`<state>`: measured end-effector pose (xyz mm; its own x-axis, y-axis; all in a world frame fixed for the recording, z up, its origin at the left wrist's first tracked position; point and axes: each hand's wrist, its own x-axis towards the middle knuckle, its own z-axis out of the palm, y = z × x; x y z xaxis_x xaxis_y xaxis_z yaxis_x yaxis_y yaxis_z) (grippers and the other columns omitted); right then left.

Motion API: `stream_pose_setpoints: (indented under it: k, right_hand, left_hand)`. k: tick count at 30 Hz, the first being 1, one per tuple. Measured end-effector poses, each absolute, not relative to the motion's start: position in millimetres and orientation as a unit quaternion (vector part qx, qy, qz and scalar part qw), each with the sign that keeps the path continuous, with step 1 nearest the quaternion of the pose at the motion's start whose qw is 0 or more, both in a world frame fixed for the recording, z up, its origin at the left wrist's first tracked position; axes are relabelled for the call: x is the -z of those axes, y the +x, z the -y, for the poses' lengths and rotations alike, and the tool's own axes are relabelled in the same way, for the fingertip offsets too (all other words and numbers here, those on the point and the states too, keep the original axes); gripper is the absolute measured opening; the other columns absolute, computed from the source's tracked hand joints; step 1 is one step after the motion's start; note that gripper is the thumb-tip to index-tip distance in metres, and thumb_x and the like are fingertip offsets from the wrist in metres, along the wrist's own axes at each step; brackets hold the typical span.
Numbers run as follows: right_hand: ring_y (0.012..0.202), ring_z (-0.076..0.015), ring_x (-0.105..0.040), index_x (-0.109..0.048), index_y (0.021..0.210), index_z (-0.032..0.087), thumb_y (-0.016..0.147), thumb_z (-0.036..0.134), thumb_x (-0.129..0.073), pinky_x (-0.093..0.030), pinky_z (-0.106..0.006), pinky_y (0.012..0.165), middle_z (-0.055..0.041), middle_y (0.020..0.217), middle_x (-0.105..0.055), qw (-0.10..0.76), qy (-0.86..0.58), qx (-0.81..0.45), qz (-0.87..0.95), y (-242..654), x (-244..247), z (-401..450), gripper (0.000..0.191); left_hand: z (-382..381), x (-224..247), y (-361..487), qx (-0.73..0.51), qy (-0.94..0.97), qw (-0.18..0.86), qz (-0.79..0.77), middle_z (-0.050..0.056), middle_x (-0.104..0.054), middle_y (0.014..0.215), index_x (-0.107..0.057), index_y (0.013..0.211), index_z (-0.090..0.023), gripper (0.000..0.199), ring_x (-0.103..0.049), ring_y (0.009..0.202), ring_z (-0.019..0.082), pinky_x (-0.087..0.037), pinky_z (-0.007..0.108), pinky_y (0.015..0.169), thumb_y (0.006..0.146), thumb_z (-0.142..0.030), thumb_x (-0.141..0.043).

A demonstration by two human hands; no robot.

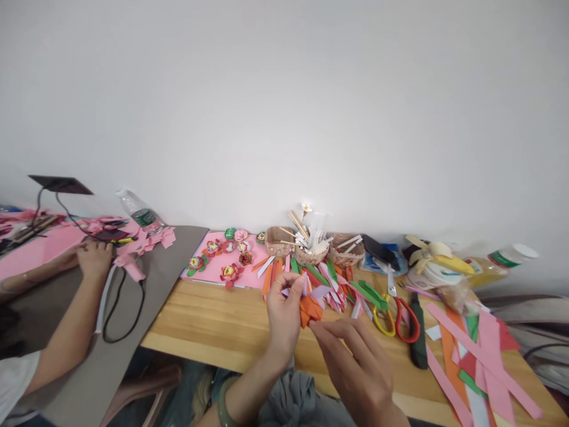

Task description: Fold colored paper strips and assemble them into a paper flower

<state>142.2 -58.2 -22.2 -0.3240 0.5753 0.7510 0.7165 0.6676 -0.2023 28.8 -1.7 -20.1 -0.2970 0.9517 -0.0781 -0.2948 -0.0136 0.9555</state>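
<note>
An orange and lilac folded paper piece (310, 309) is held above the front part of the wooden table. My left hand (284, 308) pinches its lilac part from the left, thumb and fingers closed. My right hand (358, 362) is at the lower right of the piece, its thumb and index finger closed on the orange edge. Behind the piece lie folded strips of orange, pink, white and green paper (333, 284). Finished paper flowers (230, 272) sit on a pink sheet (258, 276) to the left.
Small woven baskets (280, 241) stand by the wall, one holding white sticks. Scissors (391, 290), a dark green tool (418, 332), paper strips (480, 356), a tub (431, 276) and a banana peel (444, 261) are at right. Another person's hands (95, 259) rest by a pink glue gun (130, 265).
</note>
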Motion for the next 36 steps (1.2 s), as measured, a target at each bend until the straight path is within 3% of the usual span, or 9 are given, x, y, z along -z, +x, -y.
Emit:
stream_pose_setpoints:
  k: [7,13,17,23,31,36]
  right_hand:
    - [0.072,-0.0167,-0.061,-0.063,0.095,0.021,0.082,0.007,-0.055,-0.05,-0.028,0.063,-0.0044,0.079,-0.064,0.517,-0.443,-0.033,0.732,144,14,48,0.022]
    - [0.085,-0.0199,-0.062,-0.062,0.1,0.024,0.087,0.018,-0.051,-0.051,-0.031,0.066,-0.0058,0.092,-0.064,0.512,-0.513,-0.15,0.672,156,22,37,0.018]
    - [0.077,-0.0181,-0.06,-0.062,0.103,0.025,0.085,0.014,-0.054,-0.05,-0.03,0.066,-0.0044,0.085,-0.062,0.52,-0.476,-0.102,0.702,154,26,39,0.023]
    - [0.078,-0.0188,-0.059,-0.051,0.125,0.024,0.085,0.021,-0.058,-0.053,-0.031,0.065,-0.0066,0.089,-0.06,0.447,-0.418,-0.119,0.782,142,31,37,0.041]
    - [0.074,-0.0187,-0.058,-0.058,0.114,0.019,0.086,0.014,-0.055,-0.051,-0.033,0.067,-0.0065,0.082,-0.063,0.432,-0.39,-0.031,0.812,126,29,41,0.029]
    - [0.075,-0.0181,-0.058,-0.054,0.118,0.021,0.085,0.023,-0.058,-0.053,-0.03,0.063,-0.0062,0.087,-0.057,0.476,-0.409,-0.092,0.774,134,22,40,0.034]
  left_hand:
    - [-2,20,23,-0.631,0.298,0.543,-0.467,-0.005,-0.049,0.058,-0.057,0.064,-0.017,0.023,-0.043,0.054,0.009,-0.037,0.02,0.055,0.069,-0.037,-0.068]
    - [-3,19,20,-0.59,0.258,0.625,-0.44,-0.006,-0.045,0.053,-0.055,0.059,-0.015,0.033,-0.039,0.046,0.006,-0.033,0.018,0.046,0.061,-0.042,-0.074]
    - [-3,21,19,-0.571,0.237,0.649,-0.443,-0.005,-0.046,0.052,-0.054,0.058,-0.015,0.035,-0.04,0.044,0.006,-0.033,0.018,0.043,0.059,-0.044,-0.075]
    - [-3,25,20,-0.587,0.216,0.628,-0.463,-0.006,-0.045,0.055,-0.053,0.06,-0.016,0.032,-0.043,0.051,0.007,-0.038,0.019,0.05,0.059,-0.039,-0.075]
    - [-3,27,27,-0.606,0.206,0.603,-0.477,-0.006,-0.045,0.058,-0.049,0.062,-0.018,0.031,-0.044,0.054,0.008,-0.038,0.019,0.055,0.061,-0.039,-0.072]
    - [-1,19,27,-0.575,0.188,0.625,-0.494,-0.008,-0.041,0.054,-0.049,0.066,-0.018,0.033,-0.039,0.045,0.006,-0.03,0.018,0.044,0.062,-0.043,-0.069]
